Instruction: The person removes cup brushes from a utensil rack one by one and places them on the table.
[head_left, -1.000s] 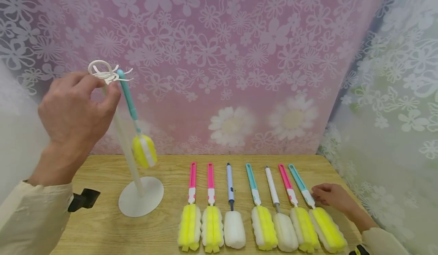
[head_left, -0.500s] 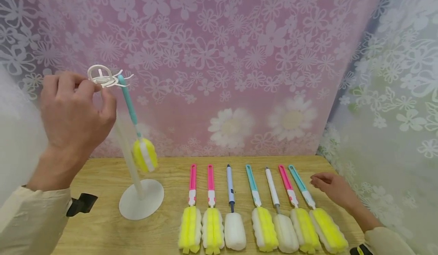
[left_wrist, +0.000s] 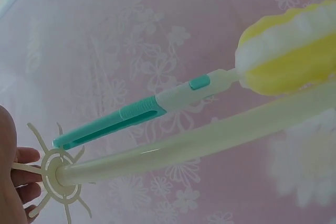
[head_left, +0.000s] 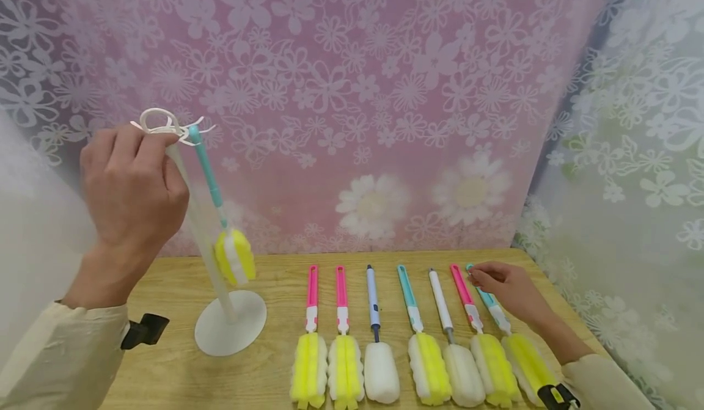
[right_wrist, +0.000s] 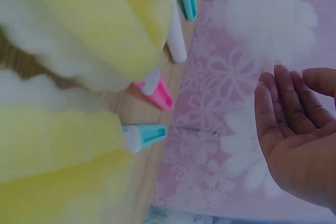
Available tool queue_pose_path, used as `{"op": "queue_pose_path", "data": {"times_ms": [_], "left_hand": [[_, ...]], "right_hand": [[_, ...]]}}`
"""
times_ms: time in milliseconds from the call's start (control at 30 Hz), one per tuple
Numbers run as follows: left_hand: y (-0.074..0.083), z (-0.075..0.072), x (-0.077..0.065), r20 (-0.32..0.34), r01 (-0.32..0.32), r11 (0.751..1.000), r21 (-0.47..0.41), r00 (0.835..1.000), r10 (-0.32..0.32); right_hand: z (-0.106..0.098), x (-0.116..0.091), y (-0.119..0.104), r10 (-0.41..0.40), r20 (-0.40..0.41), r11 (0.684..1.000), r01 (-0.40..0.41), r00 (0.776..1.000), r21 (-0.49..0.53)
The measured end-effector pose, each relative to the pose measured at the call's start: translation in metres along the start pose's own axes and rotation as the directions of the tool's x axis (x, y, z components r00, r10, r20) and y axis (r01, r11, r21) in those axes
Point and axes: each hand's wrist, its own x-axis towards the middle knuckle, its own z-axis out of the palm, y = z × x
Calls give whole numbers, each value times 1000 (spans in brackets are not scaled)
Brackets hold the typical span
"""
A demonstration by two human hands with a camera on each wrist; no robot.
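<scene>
My left hand [head_left: 134, 184] holds the white hook ring [left_wrist: 60, 176] at the top of a stand. In the left wrist view its fingers [left_wrist: 29, 174] lie among the hooks. A turquoise-handled sponge brush [head_left: 206, 168] hangs from one hook beside the stand's pole [left_wrist: 184, 145], its yellow and white head downward. My right hand [head_left: 511, 288] is above the rightmost turquoise-handled brush [head_left: 497, 315], partly covering it in the head view. In the right wrist view that hand's fingers [right_wrist: 294, 103] are loosely bent, with nothing between them.
Several sponge brushes lie in a row on the wooden table [head_left: 275, 312], including a pink-handled one [head_left: 312, 294], a pale blue one [head_left: 372, 297] and a white one [head_left: 440, 300]. The stand's round base [head_left: 231, 324] rests at the left. A floral curtain [head_left: 352, 92] hangs behind.
The right hand has moved left, from beside the rightmost brush to over its handle. The left hand has shifted on the hook ring, whose hooks now stand at another angle. The brush still hangs.
</scene>
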Motion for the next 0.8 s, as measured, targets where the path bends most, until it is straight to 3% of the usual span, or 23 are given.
{"op": "queue_pose_path", "data": {"times_ms": [167,300,533,800], "left_hand": [[-2,-1,0,6,-20,1000,11,1000,20],[-5,-2,1,18,-28,1000,-2,999,28],[-5,-3,3,38,30,999,-31,999,-29],[-1,2,3,-39,73,997,8,997,-73]], "right_hand": [[9,1,-13,-45,-3,996,45,999,-80],[14,4,-25,-50,4,996,50,999,-80],[25,14,-43,-97,24,995,96,995,31],[50,32,-76,-118,-14,977,118,993,179]]}}
